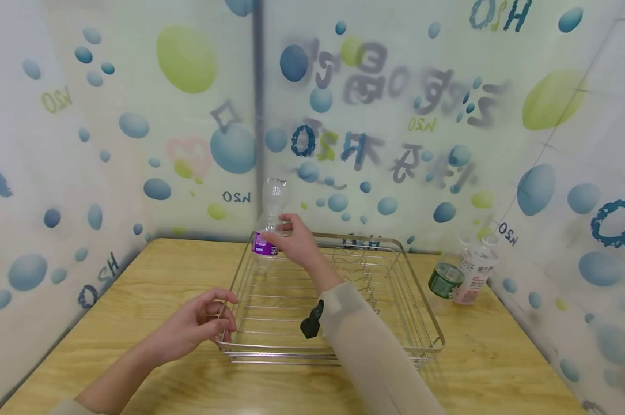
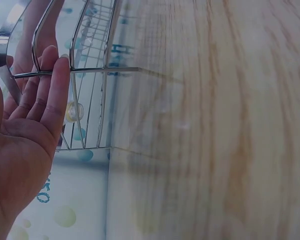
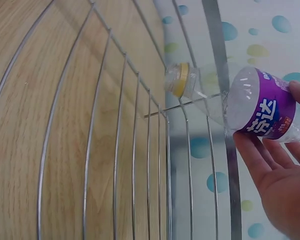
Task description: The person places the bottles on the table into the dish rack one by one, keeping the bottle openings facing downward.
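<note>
My right hand (image 1: 299, 242) holds a clear plastic bottle (image 1: 274, 199) with a purple label, fingers and thumb at the label. The bottle is upside down at the back left corner of a wire dish rack (image 1: 364, 237). In the right wrist view, the bottle's yellow-ringed cap (image 3: 181, 80) points down inside the rack, and the label (image 3: 270, 107) is near the rim. My left hand (image 1: 188, 325) grips the rack's front left side, its fingers (image 2: 55, 102) reaching behind the wires and the thumb in front.
On the table (image 1: 488, 357), right of the rack, a clear container with a green label (image 1: 446, 280) is beside a pink and white bottle (image 1: 475, 276). Bubble-patterned walls (image 1: 188, 219) stand behind and at both sides. A black strap end (image 1: 311, 324) hangs from my right wrist.
</note>
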The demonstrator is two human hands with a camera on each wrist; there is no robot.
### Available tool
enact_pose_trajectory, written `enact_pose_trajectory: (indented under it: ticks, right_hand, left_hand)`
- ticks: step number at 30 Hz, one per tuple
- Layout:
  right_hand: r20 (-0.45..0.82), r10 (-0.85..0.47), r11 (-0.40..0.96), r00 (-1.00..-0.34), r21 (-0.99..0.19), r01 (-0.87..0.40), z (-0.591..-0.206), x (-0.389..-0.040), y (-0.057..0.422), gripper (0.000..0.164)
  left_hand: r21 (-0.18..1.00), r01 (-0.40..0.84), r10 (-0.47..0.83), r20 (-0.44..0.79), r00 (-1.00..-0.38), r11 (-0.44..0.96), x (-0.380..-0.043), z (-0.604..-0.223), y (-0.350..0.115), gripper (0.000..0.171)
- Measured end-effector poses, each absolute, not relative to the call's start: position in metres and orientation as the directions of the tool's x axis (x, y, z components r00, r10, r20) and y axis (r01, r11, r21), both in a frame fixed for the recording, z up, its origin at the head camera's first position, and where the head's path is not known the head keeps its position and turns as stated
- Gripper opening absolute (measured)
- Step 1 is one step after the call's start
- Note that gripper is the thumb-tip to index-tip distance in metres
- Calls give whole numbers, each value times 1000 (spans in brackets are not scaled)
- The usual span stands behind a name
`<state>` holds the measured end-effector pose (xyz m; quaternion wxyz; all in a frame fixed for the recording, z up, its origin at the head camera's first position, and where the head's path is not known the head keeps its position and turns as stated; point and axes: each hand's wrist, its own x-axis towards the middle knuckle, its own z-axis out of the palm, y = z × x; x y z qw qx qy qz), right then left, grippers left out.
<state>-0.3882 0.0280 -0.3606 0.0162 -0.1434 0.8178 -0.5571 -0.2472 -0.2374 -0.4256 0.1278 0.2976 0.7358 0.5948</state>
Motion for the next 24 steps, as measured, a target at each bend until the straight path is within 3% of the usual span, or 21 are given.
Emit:
enact_pose_trajectory:
  ticks: [24]
  right_hand:
    - [78, -278, 443, -957, -874, -200, -374, -388, 23, 77]
  left_hand:
    - [934, 331, 579, 196, -791, 136, -251, -430, -236, 33]
